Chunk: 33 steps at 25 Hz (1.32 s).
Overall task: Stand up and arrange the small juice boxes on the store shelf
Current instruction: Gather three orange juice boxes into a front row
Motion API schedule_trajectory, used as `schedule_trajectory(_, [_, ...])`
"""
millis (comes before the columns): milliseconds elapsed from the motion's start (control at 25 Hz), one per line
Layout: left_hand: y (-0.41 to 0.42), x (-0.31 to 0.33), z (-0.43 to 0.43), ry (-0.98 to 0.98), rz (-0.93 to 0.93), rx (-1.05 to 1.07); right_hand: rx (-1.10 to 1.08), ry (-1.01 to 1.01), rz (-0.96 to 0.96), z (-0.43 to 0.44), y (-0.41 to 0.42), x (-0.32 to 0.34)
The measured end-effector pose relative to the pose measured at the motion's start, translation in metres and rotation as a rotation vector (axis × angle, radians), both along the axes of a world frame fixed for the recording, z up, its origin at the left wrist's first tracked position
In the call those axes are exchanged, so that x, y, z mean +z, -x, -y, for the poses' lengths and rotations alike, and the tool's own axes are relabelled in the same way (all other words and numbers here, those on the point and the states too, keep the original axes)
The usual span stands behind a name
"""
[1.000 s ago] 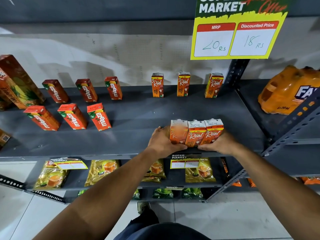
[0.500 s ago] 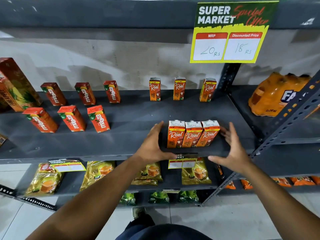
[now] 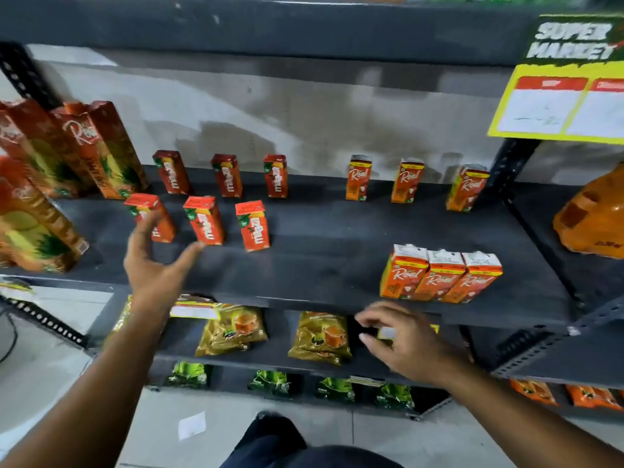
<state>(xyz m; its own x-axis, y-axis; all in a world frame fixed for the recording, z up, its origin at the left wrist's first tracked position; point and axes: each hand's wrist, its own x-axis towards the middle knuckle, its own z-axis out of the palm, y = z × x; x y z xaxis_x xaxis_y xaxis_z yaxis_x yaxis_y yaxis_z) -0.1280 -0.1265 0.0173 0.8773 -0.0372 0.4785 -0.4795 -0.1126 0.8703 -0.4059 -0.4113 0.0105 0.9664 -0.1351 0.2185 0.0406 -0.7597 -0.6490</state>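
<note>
So the dark shelf (image 3: 320,265) runs across most of the view, with big Real cartons (image 3: 101,150) standing at its far left. Front right edge has three Real juice boxes (image 3: 439,275) upright and pressed side by side. Three more Real boxes (image 3: 403,180) stand spaced out along the back, and six red Maaza boxes (image 3: 206,219) sit in two rows of three on the left, all upright. Left hand (image 3: 152,265) is open, fingers spread, right in front of the nearest Maaza box, not gripping anything. Right hand (image 3: 405,342) hangs loose and empty below the shelf edge, fingers half curled, in front of the tea packets (image 3: 320,336).
</note>
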Motion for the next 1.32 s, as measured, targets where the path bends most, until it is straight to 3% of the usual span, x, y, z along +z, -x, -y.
schedule_trajectory(200, [-0.093, -0.005, -0.045, -0.05, -0.194, 0.03, -0.072, -0.243, -0.028, -0.047, -0.124, 0.028])
schedule_trajectory(360, [-0.14, -0.01, -0.063, -0.096, -0.393, -0.328, -0.187, -0.485, -0.159, -0.053, -0.214, 0.028])
schedule_trajectory(440, [-0.154, -0.008, -0.065, -0.262, -0.376, -0.449, -0.221, -0.429, -0.211, -0.06, -0.245, 0.021])
schedule_trajectory(520, [-0.165, -0.004, -0.063, -0.445, -0.318, -0.412, -0.301, -0.369, -0.251, -0.067, -0.267, 0.013])
schedule_trajectory(800, [-0.173, -0.005, -0.021, -0.537, -0.442, -0.742, -0.273, -0.411, -0.288, -0.09, -0.299, 0.013])
schedule_trajectory(1120, [-0.168, -0.016, -0.021, -0.486, -0.461, -0.763, -0.302, -0.508, -0.146, -0.122, -0.298, -0.003])
schedule_trajectory(1320, [-0.155, -0.018, -0.048, -0.43, -0.483, -0.891, -0.351, -0.428, -0.117, -0.154, -0.279, -0.012])
